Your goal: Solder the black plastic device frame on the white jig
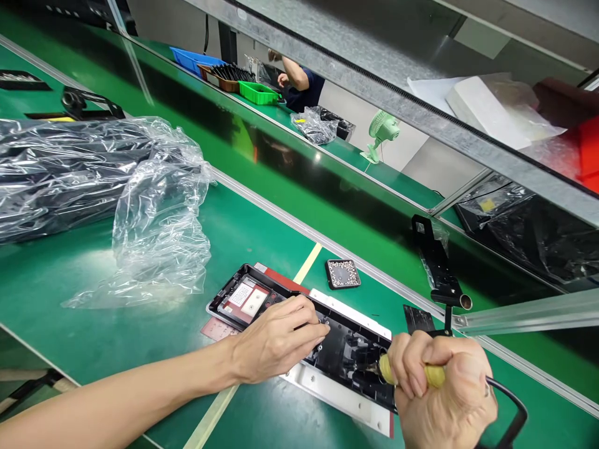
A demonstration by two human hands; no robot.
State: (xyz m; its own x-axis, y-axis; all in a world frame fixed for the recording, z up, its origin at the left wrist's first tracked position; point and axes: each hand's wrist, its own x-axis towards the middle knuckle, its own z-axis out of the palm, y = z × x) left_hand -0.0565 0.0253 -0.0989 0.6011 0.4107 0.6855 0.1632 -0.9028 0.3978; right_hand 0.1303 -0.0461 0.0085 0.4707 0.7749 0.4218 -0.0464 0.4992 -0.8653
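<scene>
A long black plastic housing (334,340) lies open side up on a white fixture (322,390). My left hand (281,340) rests over its middle, thumb and fingers pinched together near the inner posts. Whatever is between those fingertips is too small or hidden to make out. Wrapped in my right hand (444,386) is a soldering iron (386,369) with a yellow handle and black cord. Its metal shaft points left into the right part of the housing, where the tip is hard to see. Behind the housing sits a small black tray (343,274) of tiny metal pieces.
Clear plastic wrap (161,224) over dark parts covers the left of the green table. A black bracket with a tube end (440,268) stands at right, near a metal post (524,315). Across the line, a person's arm (297,75) shows beside a green bin (258,93).
</scene>
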